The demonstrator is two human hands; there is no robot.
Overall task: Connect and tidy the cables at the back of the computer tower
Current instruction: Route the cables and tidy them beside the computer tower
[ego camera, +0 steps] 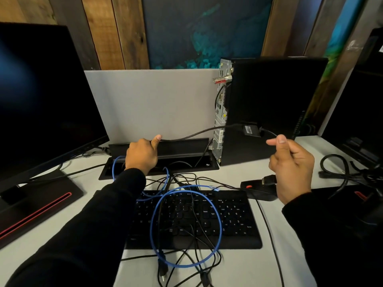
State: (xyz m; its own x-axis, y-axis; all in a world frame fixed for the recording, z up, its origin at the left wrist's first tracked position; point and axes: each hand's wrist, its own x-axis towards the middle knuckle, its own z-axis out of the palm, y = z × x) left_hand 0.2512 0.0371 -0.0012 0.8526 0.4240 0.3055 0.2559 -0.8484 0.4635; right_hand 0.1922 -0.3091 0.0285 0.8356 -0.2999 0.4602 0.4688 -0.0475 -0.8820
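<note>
Near the front edge of the desk point(290, 255), a blue cable point(154, 220) lies looped over the keyboard point(228, 224) among loose black wires. Further back, the left hand point(143, 154) grips a black cable point(196, 133) and the right hand point(292, 162) pinches its thin end beyond a small adapter point(251, 130). The step seems to be untangling this cable (not yet plugged in). Next, I think, its plug must go to the computer tower point(269, 104) at the back right.

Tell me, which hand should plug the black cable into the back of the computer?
Probably the left hand. It grips the black cable on the side facing the computer tower's rear ports. The right hand pinches the cable in front of the tower's side panel.
</note>
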